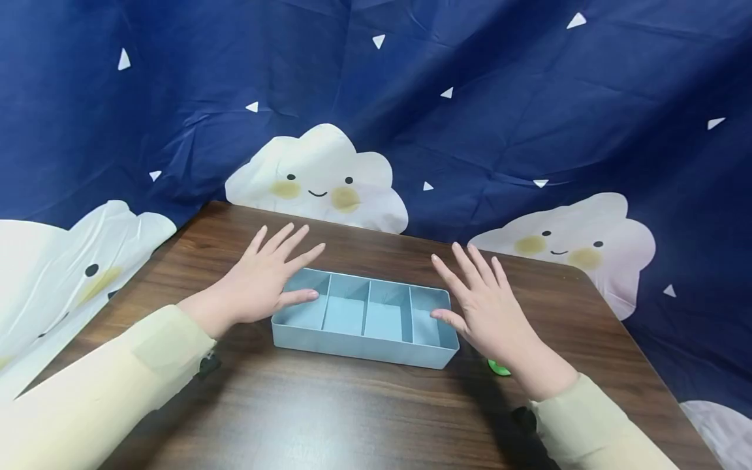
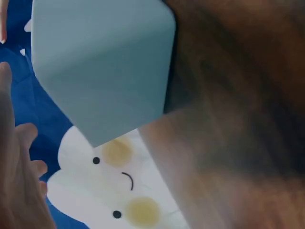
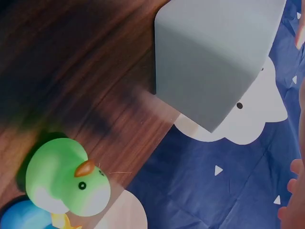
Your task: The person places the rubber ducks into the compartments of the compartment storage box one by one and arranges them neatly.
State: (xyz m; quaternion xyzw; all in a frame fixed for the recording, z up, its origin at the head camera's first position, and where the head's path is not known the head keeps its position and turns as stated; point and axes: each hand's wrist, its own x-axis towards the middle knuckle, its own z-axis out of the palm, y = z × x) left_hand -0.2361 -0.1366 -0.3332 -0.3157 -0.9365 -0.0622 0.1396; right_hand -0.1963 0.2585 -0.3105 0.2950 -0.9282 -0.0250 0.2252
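Observation:
A light blue box point(image 1: 364, 350) with several compartments side by side stands on the brown table; the compartments show no contents. My left hand point(image 1: 258, 281) hovers over its left end, fingers spread, thumb over the leftmost compartment. Over the right end, my right hand point(image 1: 490, 313) is held the same way, thumb over the rightmost compartment. Neither hand holds anything. In both wrist views the box's end wall point(image 2: 109, 90) fills the upper part. A green toy duck point(image 3: 62, 171) sits below the right hand, mostly hidden by the wrist in the head view.
Beside the duck lies a blue toy point(image 3: 24, 217), cut off by the frame's edge, with a small yellow piece between them. Wood-grain table point(image 1: 282, 418) extends around the box. Behind it hangs a dark blue cloth point(image 1: 499, 143) with white clouds and triangles.

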